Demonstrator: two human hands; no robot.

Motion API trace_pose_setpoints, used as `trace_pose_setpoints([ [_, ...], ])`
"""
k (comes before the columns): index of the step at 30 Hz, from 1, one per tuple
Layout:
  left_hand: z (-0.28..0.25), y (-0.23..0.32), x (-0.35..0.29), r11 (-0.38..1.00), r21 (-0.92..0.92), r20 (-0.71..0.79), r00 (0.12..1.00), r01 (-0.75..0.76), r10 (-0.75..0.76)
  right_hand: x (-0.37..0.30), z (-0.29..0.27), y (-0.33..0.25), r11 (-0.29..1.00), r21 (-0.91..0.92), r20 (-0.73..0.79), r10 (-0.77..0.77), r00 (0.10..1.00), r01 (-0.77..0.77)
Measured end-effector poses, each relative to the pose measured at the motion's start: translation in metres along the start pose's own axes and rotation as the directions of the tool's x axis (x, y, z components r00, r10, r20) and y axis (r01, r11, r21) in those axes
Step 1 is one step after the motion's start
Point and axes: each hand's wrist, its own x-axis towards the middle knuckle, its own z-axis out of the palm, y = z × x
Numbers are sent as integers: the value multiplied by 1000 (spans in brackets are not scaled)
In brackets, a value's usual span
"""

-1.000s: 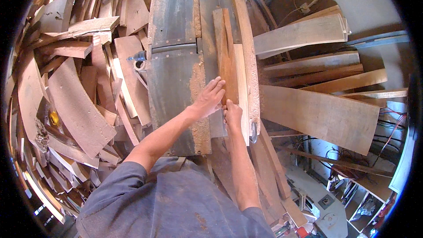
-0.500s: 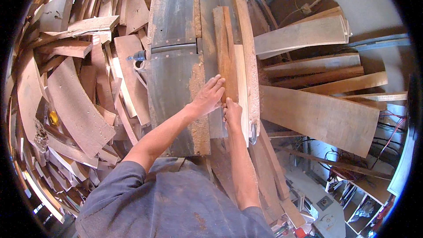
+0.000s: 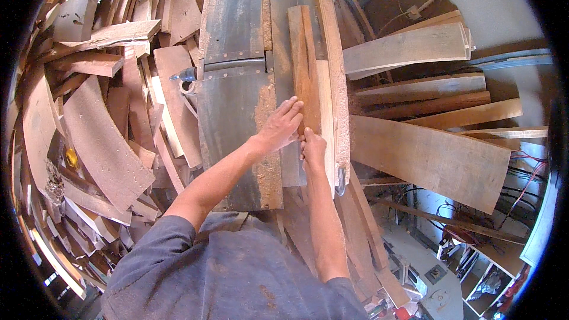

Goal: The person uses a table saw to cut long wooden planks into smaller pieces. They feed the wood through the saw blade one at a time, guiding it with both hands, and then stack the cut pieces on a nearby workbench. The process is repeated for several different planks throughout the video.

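Note:
A long brown wooden board (image 3: 306, 71) lies lengthwise on the metal machine table (image 3: 290, 169), beside a pale wooden strip (image 3: 324, 95). My left hand (image 3: 281, 122) rests against the board's left side near its near end, fingers stretched out along it. Just to its right, my right hand (image 3: 313, 144) is closed at the board's near end, thumb on top; its curled fingers are partly hidden. A taller wooden fence (image 3: 335, 53) stands along the right side of the strip, with metal clamps (image 3: 340, 181) at its ends.
To the left, a second metal bed has a cross slot (image 3: 234, 64) and a drill-like chuck (image 3: 185, 74) beside it. Sawdust (image 3: 268, 178) coats its edge. Scrap wood (image 3: 106, 142) is heaped at left; wide planks (image 3: 432, 154) and cables (image 3: 521, 178) are at right.
The brown board has slid slightly away from me along the strip. Both hands have moved forward a little with it, keeping the same hold.

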Motion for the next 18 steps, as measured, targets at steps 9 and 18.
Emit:
trace_pose_setpoints([
  [9,3,-7,5,1000,7,-27,1000,-8,8,10,6,1,1000,26,-28,-8,1000,9],
  [18,-1,-11,10,999,49,-5,1000,-4,4,13,10,-7,998,53,-22,17,1000,-16],
])
